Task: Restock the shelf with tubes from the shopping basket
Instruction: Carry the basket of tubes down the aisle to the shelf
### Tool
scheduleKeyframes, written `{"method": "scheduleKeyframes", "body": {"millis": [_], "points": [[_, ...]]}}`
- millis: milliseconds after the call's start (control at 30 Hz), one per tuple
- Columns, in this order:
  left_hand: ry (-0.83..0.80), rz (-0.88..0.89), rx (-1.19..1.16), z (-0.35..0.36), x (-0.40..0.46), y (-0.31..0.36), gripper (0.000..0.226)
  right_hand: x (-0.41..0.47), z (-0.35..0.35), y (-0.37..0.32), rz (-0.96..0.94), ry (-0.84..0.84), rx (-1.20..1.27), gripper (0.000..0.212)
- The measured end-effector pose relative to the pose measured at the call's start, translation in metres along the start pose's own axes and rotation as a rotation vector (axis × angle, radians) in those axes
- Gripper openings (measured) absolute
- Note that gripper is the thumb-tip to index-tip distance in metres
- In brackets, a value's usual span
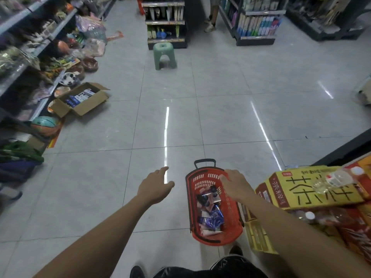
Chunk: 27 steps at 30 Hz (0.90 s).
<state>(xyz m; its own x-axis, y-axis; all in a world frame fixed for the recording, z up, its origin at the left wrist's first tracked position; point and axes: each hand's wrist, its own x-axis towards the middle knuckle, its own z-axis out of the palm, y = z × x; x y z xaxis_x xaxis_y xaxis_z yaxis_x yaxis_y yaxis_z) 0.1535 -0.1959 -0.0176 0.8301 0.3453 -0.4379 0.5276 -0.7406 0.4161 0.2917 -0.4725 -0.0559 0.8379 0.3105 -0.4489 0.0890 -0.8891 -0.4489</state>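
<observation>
Far left I see a shelf (30,63) packed with toys and balls, and an open carton (80,100) on the floor (120,177) beside it. A green stool (164,56) stands mid-aisle, well ahead, in front of a far rack (165,23).

My left hand (155,187) hangs out over bare floor, fingers straight and loose, holding nothing. It's apart from the basket (192,223), off to its left.

The red basket sits on the floor just ahead of my feet, its black handle (204,162) at the far end. The tubes (209,213) lie inside in a loose pile, mixed packaging, blue and white showing; I can't count them.

My right hand (234,185) is over the basket's far right rim, fingers spread and slightly bent, nothing gripped. Whether it touches the rim I can't tell.

Right of that, yellow drink cases (297,189) stacked close beside the basket, bottles (331,180) on top.

Step, as I judge it: the start, reaching for the basket or into it; no tube in hand yet. Next move calls for dropping the right hand down into the pile and pinching one tube clear without snagging the rest. Which shelf takes them isn't clear to me from here.
</observation>
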Motion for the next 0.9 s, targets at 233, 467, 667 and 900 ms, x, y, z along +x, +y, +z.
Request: {"method": "scheduleKeyframes", "body": {"millis": [233, 467, 667, 900], "points": [[-0.023, -0.068, -0.020, 0.048, 0.009, 0.094, 0.080, 0.021, -0.059, 0.076, -0.038, -0.049, -0.016, 0.054], [-0.029, -0.115, -0.081, 0.066, 0.003, 0.149, 0.106, 0.043, -0.090, 0.120, -0.028, -0.098, -0.069, 0.061], [-0.047, -0.166, -0.115, 0.066, 0.003, 0.154, 0.110, 0.048, -0.092, 0.123, -0.033, -0.107, -0.083, 0.060], [-0.103, -0.201, -0.163, 0.069, 0.015, 0.136, 0.108, 0.051, -0.078, 0.111, 0.004, -0.113, -0.080, 0.059]]}}
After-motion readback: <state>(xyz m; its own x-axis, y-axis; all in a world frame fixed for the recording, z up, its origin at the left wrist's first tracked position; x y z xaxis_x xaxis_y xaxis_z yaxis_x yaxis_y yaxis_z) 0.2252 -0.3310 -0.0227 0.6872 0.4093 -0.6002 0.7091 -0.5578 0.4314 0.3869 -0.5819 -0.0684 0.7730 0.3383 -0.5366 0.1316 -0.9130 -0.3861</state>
